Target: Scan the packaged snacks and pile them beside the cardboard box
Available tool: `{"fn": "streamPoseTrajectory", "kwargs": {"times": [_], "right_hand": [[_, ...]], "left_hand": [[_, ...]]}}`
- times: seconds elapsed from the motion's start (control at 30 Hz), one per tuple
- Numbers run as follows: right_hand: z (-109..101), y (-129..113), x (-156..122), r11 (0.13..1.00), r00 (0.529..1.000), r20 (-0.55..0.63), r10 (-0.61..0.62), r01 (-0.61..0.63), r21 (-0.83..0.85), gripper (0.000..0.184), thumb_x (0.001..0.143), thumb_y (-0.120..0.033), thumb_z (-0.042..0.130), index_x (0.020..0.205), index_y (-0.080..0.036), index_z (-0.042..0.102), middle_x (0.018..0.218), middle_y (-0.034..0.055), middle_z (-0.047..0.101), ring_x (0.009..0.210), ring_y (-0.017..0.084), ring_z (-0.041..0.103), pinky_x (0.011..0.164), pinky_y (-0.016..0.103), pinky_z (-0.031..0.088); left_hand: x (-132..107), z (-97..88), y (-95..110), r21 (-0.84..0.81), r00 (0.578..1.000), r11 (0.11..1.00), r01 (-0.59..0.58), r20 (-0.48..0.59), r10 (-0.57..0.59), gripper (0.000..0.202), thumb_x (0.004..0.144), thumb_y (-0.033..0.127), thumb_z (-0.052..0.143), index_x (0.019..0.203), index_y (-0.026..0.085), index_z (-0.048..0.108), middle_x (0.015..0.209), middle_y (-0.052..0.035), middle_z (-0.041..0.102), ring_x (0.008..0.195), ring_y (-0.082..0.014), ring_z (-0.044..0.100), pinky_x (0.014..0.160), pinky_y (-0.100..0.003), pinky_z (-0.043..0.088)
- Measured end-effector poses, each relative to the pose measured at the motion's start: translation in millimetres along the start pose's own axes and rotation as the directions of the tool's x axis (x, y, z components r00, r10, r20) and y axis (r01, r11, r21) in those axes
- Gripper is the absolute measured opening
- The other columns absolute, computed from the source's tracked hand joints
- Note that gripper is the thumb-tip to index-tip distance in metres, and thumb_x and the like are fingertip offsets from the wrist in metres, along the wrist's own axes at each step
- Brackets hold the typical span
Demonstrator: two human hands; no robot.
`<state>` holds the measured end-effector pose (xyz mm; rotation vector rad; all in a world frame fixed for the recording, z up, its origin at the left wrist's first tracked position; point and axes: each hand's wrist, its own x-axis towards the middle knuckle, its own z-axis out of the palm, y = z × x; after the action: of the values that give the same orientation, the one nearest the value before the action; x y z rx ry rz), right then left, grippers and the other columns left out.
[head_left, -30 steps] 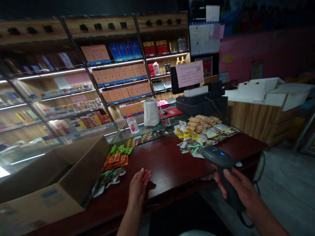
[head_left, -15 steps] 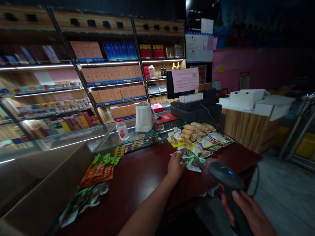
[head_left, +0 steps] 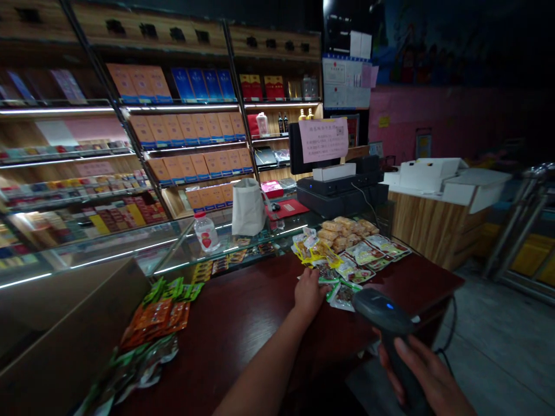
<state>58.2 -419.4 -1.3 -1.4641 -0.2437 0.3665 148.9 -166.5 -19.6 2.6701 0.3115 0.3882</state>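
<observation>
My left hand (head_left: 309, 294) rests at the near edge of a heap of small snack packets (head_left: 347, 268) on the dark red wooden counter (head_left: 234, 312). Its fingers seem closed on a green-labelled packet (head_left: 342, 296). My right hand (head_left: 414, 370) grips a black handheld barcode scanner (head_left: 384, 312), whose head points up and to the left, just right of that packet. Golden fried snacks in clear wrappers (head_left: 340, 232) lie behind the heap. Orange and green packets (head_left: 156, 318) lie further left on the counter.
A cardboard box (head_left: 65, 312) stands at the near left. Behind the counter are a glass display case (head_left: 130, 248), a plastic bottle (head_left: 206, 232), a canvas bag (head_left: 248, 208) and a cash register with monitor (head_left: 338, 196). Lit shelves of boxed goods (head_left: 191, 133) line the back.
My left hand has moved from the bare counter onto the snack packets. The scanner has shifted slightly left, and the view has turned a little.
</observation>
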Motion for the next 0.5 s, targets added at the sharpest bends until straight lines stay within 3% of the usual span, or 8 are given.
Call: {"fn": "streamPoseTrajectory", "kwargs": {"times": [0.2, 0.37, 0.5], "right_hand": [[1, 1, 0, 1.000, 1.000, 0.026, -0.004, 0.004, 0.026, 0.055, 0.085, -0.070, 0.053, 0.077, -0.018, 0.067, 0.051, -0.0004, 0.057, 0.047, 0.014, 0.052, 0.051, 0.026, 0.044], [1, 11, -1, 0.998, 0.997, 0.064, 0.033, -0.037, 0.059, 0.054, 0.085, -0.069, 0.055, 0.076, -0.017, 0.065, 0.053, -0.0007, 0.058, 0.045, 0.012, 0.051, 0.045, 0.023, 0.042], [-1, 12, -7, 0.997, 0.999, 0.030, 0.044, -0.046, 0.062, 0.056, 0.082, -0.072, 0.057, 0.079, -0.017, 0.067, 0.053, 0.0002, 0.059, 0.043, 0.012, 0.051, 0.044, 0.024, 0.043]], "left_hand": [[6, 4.1, 6, -0.021, 0.999, 0.999, 0.034, 0.000, -0.034, 0.015, 0.085, 0.032, 0.064, 0.096, 0.021, 0.064, 0.106, -0.0053, 0.063, 0.101, -0.0195, 0.060, 0.085, -0.027, 0.042], [17, 2.7, 9, -0.109, 0.973, 0.974, 0.201, -0.097, -0.212, 0.040, 0.086, 0.044, 0.064, 0.114, 0.016, 0.057, 0.118, -0.0124, 0.063, 0.113, -0.0229, 0.058, 0.091, -0.029, 0.041], [34, 2.2, 18, -0.199, 0.939, 0.928, 0.314, -0.078, -0.335, 0.052, 0.076, 0.042, 0.075, 0.118, 0.017, 0.057, 0.120, -0.0157, 0.065, 0.115, -0.0278, 0.059, 0.089, -0.032, 0.042]]}}
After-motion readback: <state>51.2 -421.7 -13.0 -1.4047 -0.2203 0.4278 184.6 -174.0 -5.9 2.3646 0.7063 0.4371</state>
